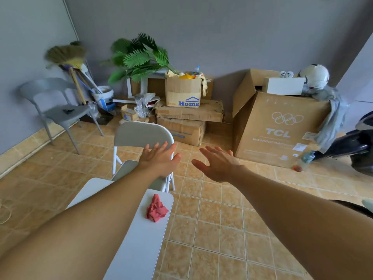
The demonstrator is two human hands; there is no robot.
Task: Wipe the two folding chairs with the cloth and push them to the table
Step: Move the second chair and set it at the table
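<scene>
A grey-and-white folding chair (141,134) stands on the tiled floor ahead of me, its backrest facing me. My left hand (159,158) is stretched out flat in front of its backrest, fingers apart, holding nothing. My right hand (218,164) hovers open to the right of the chair, over the floor. Below my left forearm lies a white flat surface (139,239), whether a table or a second chair's seat I cannot tell. A crumpled red cloth (156,209) rests on it near its far right corner, untouched.
A grey plastic chair (56,106) stands at the left wall beside brooms (68,57). Stacked cardboard boxes (185,110), a large TCL box (280,126) and a plant (141,57) line the back wall. A dark scooter (359,146) is at the right. String (5,215) lies at left.
</scene>
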